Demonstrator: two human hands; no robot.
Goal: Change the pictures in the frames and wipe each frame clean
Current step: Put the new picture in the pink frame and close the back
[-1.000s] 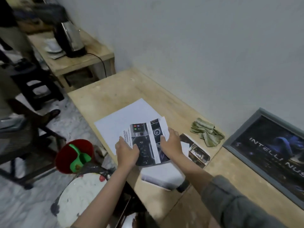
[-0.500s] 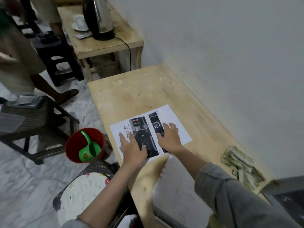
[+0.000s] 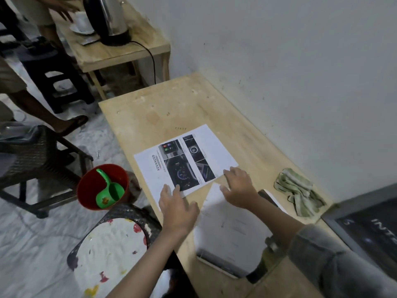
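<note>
Seen from above on a pale wooden table (image 3: 150,108) set against a white wall (image 3: 279,50): a printed sheet (image 3: 217,151) headed "ADVANCED", lying flat with dark dashboard photographs across its middle. Left hand (image 3: 176,205) spread flat, palm down, fingers straight, fingertips resting on the sheet's near corner. Right hand (image 3: 240,188) likewise wide and flat, fingers straight at the sheet's near right edge, wrist lying across a white board (image 3: 227,231) just nearer the camera; whether the fingertips touch the sheet cannot be told. Nothing gripped by either hand. Grey sleeve (image 3: 335,261) on the right forearm, left forearm bare.

To the right of the hands, near the wall, a crumpled green cloth (image 3: 298,192) lying on the table. At the far right edge, a grey picture frame (image 3: 335,218) holding a dark poster with white lettering, only partly in view.

On the floor to the left of the table, a red bucket (image 3: 86,190) with a green scoop (image 3: 109,190) inside, and beside it a round seat (image 3: 111,241) blotched with paint. Farther back, a second wooden table (image 3: 133,50) carrying an electric kettle (image 3: 107,16) with its black cord, and a white cup on a saucer (image 3: 82,23). Another person's hand and legs at the upper left, beside a dark stool (image 3: 55,76) and a woven chair (image 3: 28,155).
</note>
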